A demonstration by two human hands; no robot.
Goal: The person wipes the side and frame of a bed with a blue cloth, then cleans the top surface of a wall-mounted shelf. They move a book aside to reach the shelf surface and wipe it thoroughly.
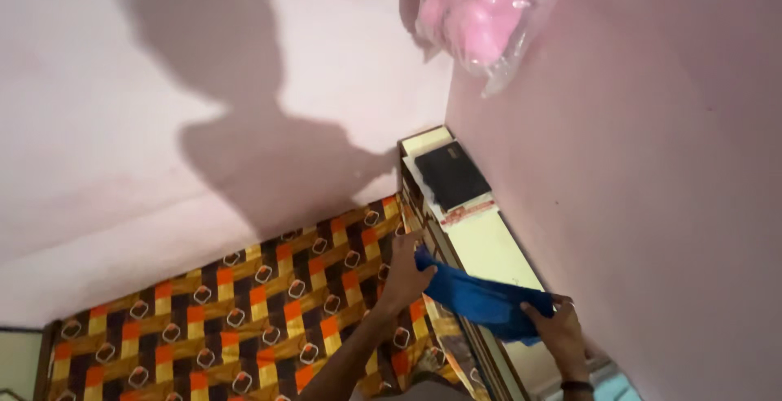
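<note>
Blue cloth (pixel 481 297), left hand (pixel 405 275) and right hand (pixel 555 332) clutching opposite ends

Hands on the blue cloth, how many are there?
2. The left hand has a grip on the upper end of the blue cloth by the patterned bedsheet; the right hand holds its lower end on the cream ledge. No others show.

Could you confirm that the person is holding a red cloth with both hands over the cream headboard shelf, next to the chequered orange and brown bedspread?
Not quite: the cloth is blue, not red, as the head view shows. The rest stands: the left hand and the right hand each hold an end of it over the cream headboard shelf, beside the chequered orange and brown bedspread.
</note>
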